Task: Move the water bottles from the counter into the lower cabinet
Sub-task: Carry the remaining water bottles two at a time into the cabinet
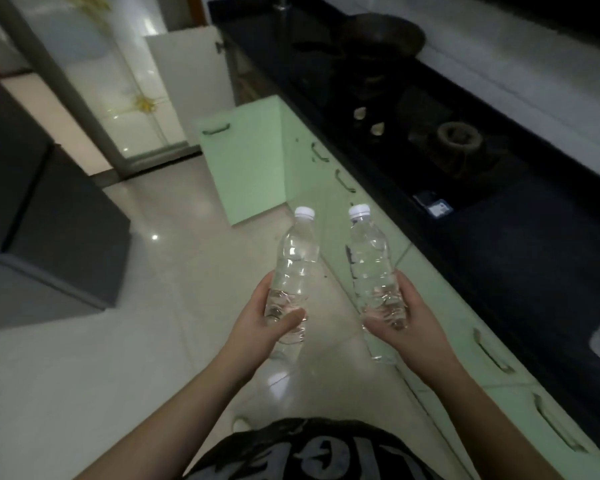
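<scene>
While both hands grip clear bottles, left hand (257,323) w/ left bottle (293,268), right hand (413,323) w/ right bottle (371,265), fingers (284,322) closed round each, open green cabinet door (246,161) ahead, dark bench (499,237) at right.

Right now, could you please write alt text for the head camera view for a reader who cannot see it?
A person's left hand and right hand each hold a clear, white-capped water bottle (left bottle, right bottle) over a pale tiled floor. Beside them runs a black counter above green cabinets, one green cabinet door standing open ahead.
</scene>
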A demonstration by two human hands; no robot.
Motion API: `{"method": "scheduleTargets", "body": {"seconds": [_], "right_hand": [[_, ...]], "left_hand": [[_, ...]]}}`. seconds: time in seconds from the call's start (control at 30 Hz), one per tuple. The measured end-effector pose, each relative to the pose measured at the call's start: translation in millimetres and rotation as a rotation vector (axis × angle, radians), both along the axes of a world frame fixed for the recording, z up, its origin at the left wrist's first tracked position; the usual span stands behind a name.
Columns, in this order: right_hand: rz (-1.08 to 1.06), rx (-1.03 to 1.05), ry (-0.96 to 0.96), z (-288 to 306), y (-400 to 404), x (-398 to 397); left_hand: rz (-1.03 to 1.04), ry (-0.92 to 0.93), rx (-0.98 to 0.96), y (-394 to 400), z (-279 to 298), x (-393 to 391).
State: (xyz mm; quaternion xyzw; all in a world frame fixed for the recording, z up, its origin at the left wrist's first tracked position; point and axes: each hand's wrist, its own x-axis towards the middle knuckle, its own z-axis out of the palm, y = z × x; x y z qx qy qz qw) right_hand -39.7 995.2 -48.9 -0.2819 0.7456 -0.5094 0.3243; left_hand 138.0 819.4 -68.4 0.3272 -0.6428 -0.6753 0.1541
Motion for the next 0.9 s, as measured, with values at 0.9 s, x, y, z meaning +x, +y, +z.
{"method": "scheduleTargets", "body": {"seconds": [0.9], "right_hand": [[0.459,0.013,-0.061,-42.3,-385.7,148.0]], "left_hand": [[0.59,-0.111,-0.022,-264.9,-7.4,186.4]]}}
